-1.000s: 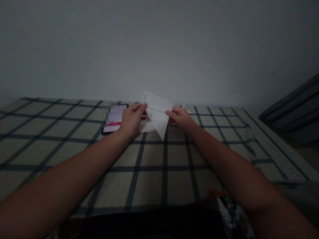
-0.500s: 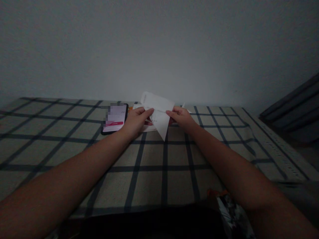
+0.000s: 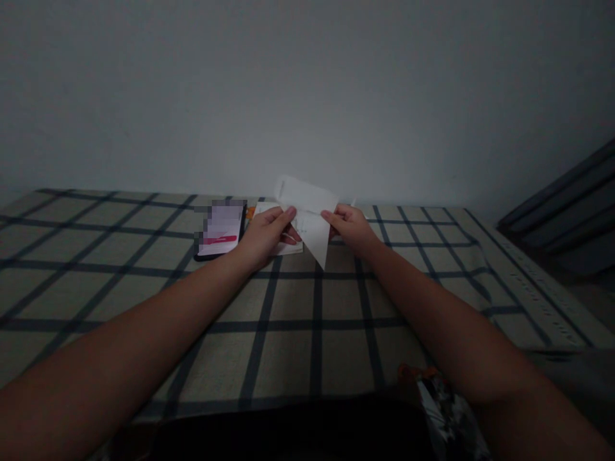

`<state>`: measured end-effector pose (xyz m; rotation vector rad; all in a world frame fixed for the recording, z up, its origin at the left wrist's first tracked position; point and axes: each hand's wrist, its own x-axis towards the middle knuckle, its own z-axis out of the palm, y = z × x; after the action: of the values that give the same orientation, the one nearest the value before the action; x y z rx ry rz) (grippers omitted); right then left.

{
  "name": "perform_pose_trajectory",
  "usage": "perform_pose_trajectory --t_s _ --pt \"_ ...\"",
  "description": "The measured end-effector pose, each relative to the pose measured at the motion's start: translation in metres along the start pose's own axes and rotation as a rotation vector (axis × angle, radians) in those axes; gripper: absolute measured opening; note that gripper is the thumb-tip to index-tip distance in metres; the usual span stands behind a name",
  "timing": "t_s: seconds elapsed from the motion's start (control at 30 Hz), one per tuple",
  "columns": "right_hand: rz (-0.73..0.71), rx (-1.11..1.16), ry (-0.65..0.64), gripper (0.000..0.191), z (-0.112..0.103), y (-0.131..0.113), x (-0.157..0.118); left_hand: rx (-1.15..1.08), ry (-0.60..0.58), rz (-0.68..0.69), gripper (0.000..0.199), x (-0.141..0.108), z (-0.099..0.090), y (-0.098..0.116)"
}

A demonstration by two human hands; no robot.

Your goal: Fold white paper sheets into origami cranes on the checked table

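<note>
Head view shows folded white paper [image 3: 314, 235] to the right of the phone [image 3: 221, 227]. The left hand [image 3: 264, 235], nearer the phone, pinches the paper's left side; the right hand [image 3: 354, 227], farther from the phone, grips its right side. A pale sheet [image 3: 289, 248] lies just right of the phone, partly covered.

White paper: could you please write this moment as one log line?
left hand: pinches white paper; right hand: pinches same paper; paper: near end pointed; phone: on checked cloth, screen lit, beside left hand
</note>
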<state>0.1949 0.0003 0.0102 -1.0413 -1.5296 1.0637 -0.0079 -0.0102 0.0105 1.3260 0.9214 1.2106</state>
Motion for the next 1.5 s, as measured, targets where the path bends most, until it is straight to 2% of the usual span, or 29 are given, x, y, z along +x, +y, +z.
perform_pose_trajectory --t_s 0.13,0.33,0.53,0.73,0.8,0.93,1.17,1.37,1.5 --pt "-0.003 0.045 -0.003 0.044 0.0002 0.0024 0.0012 0.024 -0.069 -0.008 0.029 -0.0001 -0.0006 -0.0002" --pt "0.025 0.107 -0.079 0.040 0.0003 0.0043 0.0010 0.086 0.005 0.003 0.027 0.0012 -0.0023 0.0001" --pt "0.008 0.028 -0.038 0.032 0.0009 0.0025 0.0006 -0.033 -0.001 -0.023 0.036 0.0006 -0.0013 -0.0008" --pt "-0.034 0.016 -0.042 0.031 0.0025 -0.0009 -0.0008 0.011 0.063 0.004 0.035 -0.0008 0.0009 0.0018" --pt "-0.044 0.004 -0.026 0.031 0.0023 -0.0020 -0.0013 0.024 0.043 0.002 0.030 -0.0008 0.0008 0.0026" --pt "-0.051 -0.049 0.009 0.033 0.0004 -0.0040 -0.0018 0.042 -0.074 -0.050 0.022 -0.0012 0.0003 0.0032" --pt "-0.037 -0.025 0.005 0.033 0.0012 -0.0033 -0.0018 -0.039 -0.064 -0.099 0.017 0.0008 0.0006 -0.0012" --pt "-0.031 -0.019 -0.043 0.032 -0.0009 0.0010 0.0014 -0.028 0.107 0.049 0.022 0.0059 -0.0020 -0.0013" --pt "-0.019 -0.016 -0.060 0.032 -0.0011 0.0030 0.0024 -0.059 0.164 0.059 0.022 0.0074 -0.0027 -0.0013"
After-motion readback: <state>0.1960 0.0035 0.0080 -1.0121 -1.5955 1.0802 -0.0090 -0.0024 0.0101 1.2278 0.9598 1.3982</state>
